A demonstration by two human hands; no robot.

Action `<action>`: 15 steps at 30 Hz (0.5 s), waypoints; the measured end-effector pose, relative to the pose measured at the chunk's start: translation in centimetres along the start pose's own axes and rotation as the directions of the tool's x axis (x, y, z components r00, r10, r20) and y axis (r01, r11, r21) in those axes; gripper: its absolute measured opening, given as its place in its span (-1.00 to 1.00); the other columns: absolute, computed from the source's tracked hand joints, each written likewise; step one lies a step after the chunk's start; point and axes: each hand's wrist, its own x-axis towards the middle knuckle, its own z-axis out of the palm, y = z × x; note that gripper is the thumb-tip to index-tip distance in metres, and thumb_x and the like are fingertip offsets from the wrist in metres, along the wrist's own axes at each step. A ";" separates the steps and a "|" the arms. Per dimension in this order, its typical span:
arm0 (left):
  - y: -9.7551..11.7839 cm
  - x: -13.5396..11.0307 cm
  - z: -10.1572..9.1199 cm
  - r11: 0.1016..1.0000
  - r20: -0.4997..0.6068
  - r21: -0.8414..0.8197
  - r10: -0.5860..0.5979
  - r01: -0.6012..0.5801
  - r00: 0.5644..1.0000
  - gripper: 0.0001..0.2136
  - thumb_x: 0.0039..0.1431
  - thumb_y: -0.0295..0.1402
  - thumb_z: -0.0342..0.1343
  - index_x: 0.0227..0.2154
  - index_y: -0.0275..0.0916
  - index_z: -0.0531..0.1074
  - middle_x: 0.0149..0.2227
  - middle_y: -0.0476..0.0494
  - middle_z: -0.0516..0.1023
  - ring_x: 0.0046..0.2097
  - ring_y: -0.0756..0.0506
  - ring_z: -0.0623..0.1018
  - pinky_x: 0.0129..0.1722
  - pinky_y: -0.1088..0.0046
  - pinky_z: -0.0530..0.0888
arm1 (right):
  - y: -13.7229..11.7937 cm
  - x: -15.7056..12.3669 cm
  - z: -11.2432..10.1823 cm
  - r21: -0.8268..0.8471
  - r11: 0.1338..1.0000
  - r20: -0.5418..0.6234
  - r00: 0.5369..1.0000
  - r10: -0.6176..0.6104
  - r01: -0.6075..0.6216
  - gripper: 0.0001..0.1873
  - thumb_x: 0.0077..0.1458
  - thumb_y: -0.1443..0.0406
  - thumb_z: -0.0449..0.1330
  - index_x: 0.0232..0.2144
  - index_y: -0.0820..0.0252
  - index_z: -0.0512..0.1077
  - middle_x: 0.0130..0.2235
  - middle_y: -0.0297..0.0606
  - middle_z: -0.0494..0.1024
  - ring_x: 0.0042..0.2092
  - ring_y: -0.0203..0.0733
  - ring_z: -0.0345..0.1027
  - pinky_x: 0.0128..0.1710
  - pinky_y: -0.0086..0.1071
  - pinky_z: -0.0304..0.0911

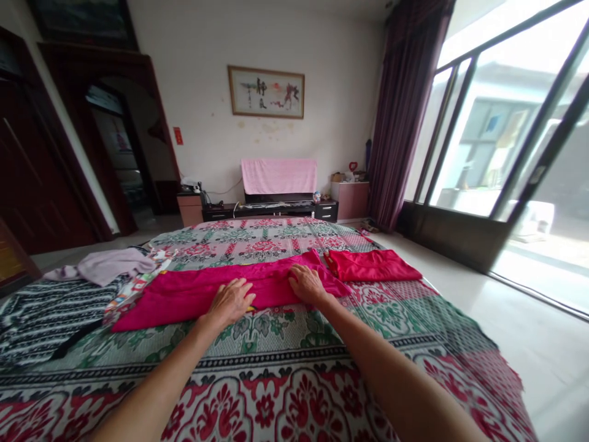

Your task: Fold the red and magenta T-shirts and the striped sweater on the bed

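A magenta garment lies in a long folded strip across the patterned cloth; its exact kind is unclear. My left hand rests palm down on the strip's near edge, fingers stretched out and somewhat apart. Farther right, my right hand presses on the same garment with fingers spread and slightly bent. Small yellow bits show at the cloth's edges near both hands. Just beyond the strip's right end sits a red garment, folded flat into a neat rectangle.
To the left lie a black-and-white patterned garment and a pale lilac garment, loosely heaped. A low black cabinet and a pink cloth are by the far wall. Glass doors and a dark curtain flank the right side.
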 end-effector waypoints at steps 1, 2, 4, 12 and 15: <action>-0.3 -0.5 0.2 1.000 -0.002 0.008 -0.012 0.012 1.000 -0.61 0.24 -0.21 -0.11 0.05 -0.16 0.40 0.17 -0.23 0.34 0.20 -0.21 0.30 0.15 0.14 0.24 | -0.3 -0.4 0.1 0.003 1.000 0.012 1.000 -0.024 0.024 -0.60 0.19 0.23 -0.05 0.05 0.04 0.33 0.17 -0.25 0.32 0.16 -0.12 0.14 0.10 -0.17 0.02; -0.6 -0.9 0.5 1.000 -0.006 0.011 -0.023 0.023 1.000 -0.61 0.24 -0.22 -0.11 0.05 -0.16 0.39 0.17 -0.23 0.34 0.20 -0.20 0.30 0.14 0.17 0.25 | -0.5 -0.8 0.3 0.006 0.999 0.021 0.999 -0.042 0.042 -0.60 0.19 0.23 -0.04 0.06 0.03 0.33 0.19 -0.26 0.30 0.17 -0.13 0.12 0.11 -0.18 0.01; -0.9 -1.7 1.0 0.999 -0.023 0.001 -0.041 0.041 0.999 -0.61 0.25 -0.22 -0.13 0.06 -0.17 0.39 0.18 -0.21 0.34 0.21 -0.18 0.29 0.13 0.22 0.27 | -0.8 -1.4 0.5 0.007 0.998 0.025 0.998 -0.063 0.063 -0.58 0.19 0.24 -0.04 0.08 0.02 0.31 0.20 -0.26 0.28 0.18 -0.15 0.12 0.11 -0.20 0.01; -0.9 -2.4 1.6 0.993 -0.055 -0.108 -0.061 0.055 0.997 -0.61 0.25 -0.21 -0.12 0.07 -0.15 0.38 0.20 -0.17 0.31 0.23 -0.19 0.25 0.16 0.18 0.25 | -1.0 -1.8 0.9 -0.048 0.998 0.021 0.999 -0.041 0.042 -0.55 0.22 0.18 -0.07 0.12 0.09 0.28 0.21 -0.24 0.27 0.19 -0.14 0.10 0.13 -0.19 0.01; -0.8 -2.4 1.4 0.989 -0.051 -0.138 -0.066 0.058 0.997 -0.61 0.24 -0.20 -0.11 0.07 -0.14 0.38 0.20 -0.17 0.30 0.23 -0.20 0.25 0.16 0.16 0.24 | -1.0 -1.8 1.1 -0.054 0.998 0.023 0.999 -0.039 0.040 -0.55 0.23 0.19 -0.07 0.12 0.09 0.28 0.21 -0.23 0.28 0.19 -0.16 0.10 0.13 -0.19 0.01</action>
